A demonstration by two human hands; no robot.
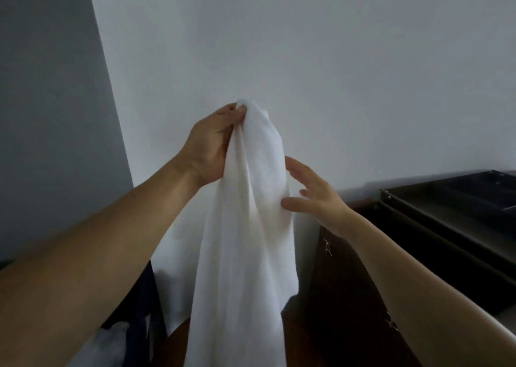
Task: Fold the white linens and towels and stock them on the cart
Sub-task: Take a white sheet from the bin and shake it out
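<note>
The person holds one white towel (245,227) up in the air in front of a pale wall (307,59). Nothing carries the towel from below; it hangs free from the left hand (209,149).

The left hand is raised, with the back of the hand toward the camera. Its fingers (237,112) and thumb are curled and pinch the top end of the towel, so the cloth is bunched there into a narrow point. From this point the towel falls straight down in long folds and gets wider toward the bottom edge of the view, where its lower end is cut off.

The right hand (315,193) is lower, at the right side of the towel. Its fingers (296,165) are straight and spread apart, and they hold nothing. The thumb (293,202) touches the right edge of the cloth. The upper fingers are just beside the cloth; whether they touch it cannot be told.

At the right edge of the view stands a black frame (446,199) with a shallow tray, well apart from the towel. Under it a dark brown surface (349,297) is seen. At the lower left, behind the left arm, there is some dark blue cloth (142,311).
</note>
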